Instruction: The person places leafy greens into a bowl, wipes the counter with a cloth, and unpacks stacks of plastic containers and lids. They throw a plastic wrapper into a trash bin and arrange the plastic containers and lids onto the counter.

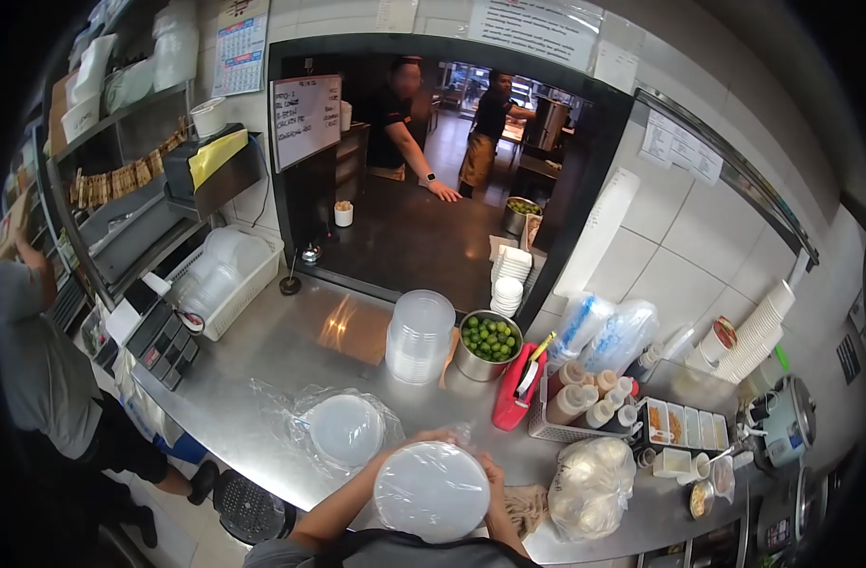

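Observation:
A round, whitish plastic container [431, 492] under clear film is close to my body, above the counter's near edge. My left hand [423, 441] is closed at its upper left rim, with part of the hand hidden behind it. My right hand [492, 470] grips the right side, fingers bent against the film. To the left, a similar round container [346, 431] rests on the counter in loose clear plastic. A stack of translucent round tubs [420, 336] stands farther back, beside a metal pot of green limes [490, 338].
The steel counter [234, 379] extends both ways. On the right are a bagged white bundle [592, 488], a red tape dispenser [520, 388] and a basket of sauce bottles [584, 402]. Two people stand beyond the serving window; another person [40, 350] is at left.

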`<act>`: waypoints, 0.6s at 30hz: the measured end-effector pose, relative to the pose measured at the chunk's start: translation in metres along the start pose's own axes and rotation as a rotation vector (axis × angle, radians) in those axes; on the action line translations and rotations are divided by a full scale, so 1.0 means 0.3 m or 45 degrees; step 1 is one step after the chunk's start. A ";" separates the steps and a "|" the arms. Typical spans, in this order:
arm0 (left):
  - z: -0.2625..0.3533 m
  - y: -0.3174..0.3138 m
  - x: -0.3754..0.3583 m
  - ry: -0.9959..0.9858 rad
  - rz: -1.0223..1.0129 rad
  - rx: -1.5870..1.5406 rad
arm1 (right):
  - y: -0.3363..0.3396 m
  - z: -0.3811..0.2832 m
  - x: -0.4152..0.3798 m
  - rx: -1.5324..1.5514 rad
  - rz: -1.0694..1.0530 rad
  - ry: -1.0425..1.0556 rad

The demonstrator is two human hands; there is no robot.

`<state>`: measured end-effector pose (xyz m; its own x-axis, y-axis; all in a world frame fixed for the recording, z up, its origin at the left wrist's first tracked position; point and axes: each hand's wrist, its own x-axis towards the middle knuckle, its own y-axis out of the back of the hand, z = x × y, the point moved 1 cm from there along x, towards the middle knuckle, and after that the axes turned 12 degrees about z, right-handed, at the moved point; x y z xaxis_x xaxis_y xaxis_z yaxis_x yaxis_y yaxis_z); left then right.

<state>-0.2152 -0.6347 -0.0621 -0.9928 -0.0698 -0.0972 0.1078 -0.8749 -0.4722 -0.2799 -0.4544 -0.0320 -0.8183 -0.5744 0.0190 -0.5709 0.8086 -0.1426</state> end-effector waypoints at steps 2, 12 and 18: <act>-0.009 -0.001 -0.064 0.100 0.168 0.354 | 0.052 -0.071 -0.009 -0.079 0.073 -0.198; -0.388 0.197 -0.027 0.021 0.390 0.223 | 0.279 0.148 -0.089 0.328 -0.240 -0.495; -0.202 0.063 -0.160 -0.118 0.438 0.384 | 0.348 0.119 -0.198 0.324 -0.127 -0.662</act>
<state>-0.1624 -0.6189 -0.1196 -0.9040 -0.4106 -0.1187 0.4251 -0.8928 -0.1493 -0.2886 -0.3404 -0.0834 -0.5847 -0.6852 -0.4343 -0.5569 0.7283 -0.3994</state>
